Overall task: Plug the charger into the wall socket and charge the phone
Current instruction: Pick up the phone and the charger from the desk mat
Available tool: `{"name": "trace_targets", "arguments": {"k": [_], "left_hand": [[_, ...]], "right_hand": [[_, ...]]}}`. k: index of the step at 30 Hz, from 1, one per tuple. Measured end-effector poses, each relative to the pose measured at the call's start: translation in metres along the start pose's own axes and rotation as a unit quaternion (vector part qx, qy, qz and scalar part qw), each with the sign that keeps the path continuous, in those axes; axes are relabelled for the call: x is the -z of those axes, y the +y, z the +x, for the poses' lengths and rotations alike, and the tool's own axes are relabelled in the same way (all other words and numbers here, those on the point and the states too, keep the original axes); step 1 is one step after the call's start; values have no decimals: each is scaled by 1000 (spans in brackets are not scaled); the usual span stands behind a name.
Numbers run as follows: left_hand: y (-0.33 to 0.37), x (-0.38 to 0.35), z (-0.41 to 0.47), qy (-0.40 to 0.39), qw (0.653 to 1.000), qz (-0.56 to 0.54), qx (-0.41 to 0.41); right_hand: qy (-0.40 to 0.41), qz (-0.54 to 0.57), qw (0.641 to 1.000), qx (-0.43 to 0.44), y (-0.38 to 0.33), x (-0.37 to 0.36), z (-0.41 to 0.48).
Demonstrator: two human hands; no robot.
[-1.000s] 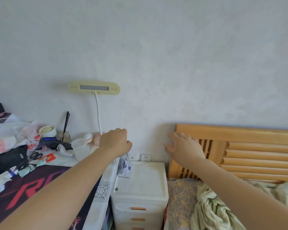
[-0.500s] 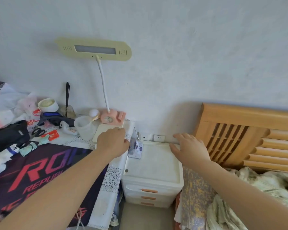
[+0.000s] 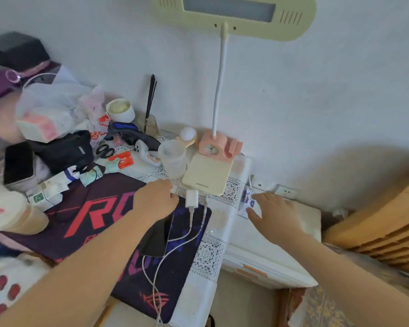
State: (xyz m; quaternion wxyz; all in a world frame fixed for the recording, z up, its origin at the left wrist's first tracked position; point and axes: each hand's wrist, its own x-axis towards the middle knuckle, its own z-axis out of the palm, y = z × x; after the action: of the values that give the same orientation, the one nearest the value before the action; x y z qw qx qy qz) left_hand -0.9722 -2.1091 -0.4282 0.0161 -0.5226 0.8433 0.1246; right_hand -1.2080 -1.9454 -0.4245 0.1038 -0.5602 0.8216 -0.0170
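Observation:
A white charger plug (image 3: 192, 198) lies on the desk by the lamp's cream base, its white cable (image 3: 175, 241) looping down over the dark mouse mat. A black phone (image 3: 156, 237) lies on the mat, partly hidden under my left forearm. My left hand (image 3: 155, 200) hovers just left of the charger, fingers curled, holding nothing that I can see. The white wall socket (image 3: 285, 191) sits low on the wall behind the white drawer unit (image 3: 300, 223). My right hand (image 3: 275, 214) is spread open over the drawer unit, near the socket.
The cream desk lamp (image 3: 232, 13) on a pink clock base (image 3: 216, 147) stands over the desk. A plastic cup (image 3: 172, 156), scissors (image 3: 105, 151), a black pouch (image 3: 64, 149) and bags crowd the desk's back. A wooden headboard (image 3: 387, 223) is at right.
The view has dropped and closed in on the desk. My left hand has come down beside the charger, which now shows. My right hand has stayed over the drawer unit.

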Motion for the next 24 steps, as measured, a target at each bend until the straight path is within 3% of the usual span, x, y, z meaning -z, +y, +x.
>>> {"name": "trace_targets", "arguments": {"k": [11,24], "left_hand": [[-66,-26,-12,-84,991,37,98],[-67,-79,-28,-96,985,-4,145]], "right_hand": [[-66,31,995,72,-76,-55,42],[-38,97,990,-96,-119,-111,54]]}}
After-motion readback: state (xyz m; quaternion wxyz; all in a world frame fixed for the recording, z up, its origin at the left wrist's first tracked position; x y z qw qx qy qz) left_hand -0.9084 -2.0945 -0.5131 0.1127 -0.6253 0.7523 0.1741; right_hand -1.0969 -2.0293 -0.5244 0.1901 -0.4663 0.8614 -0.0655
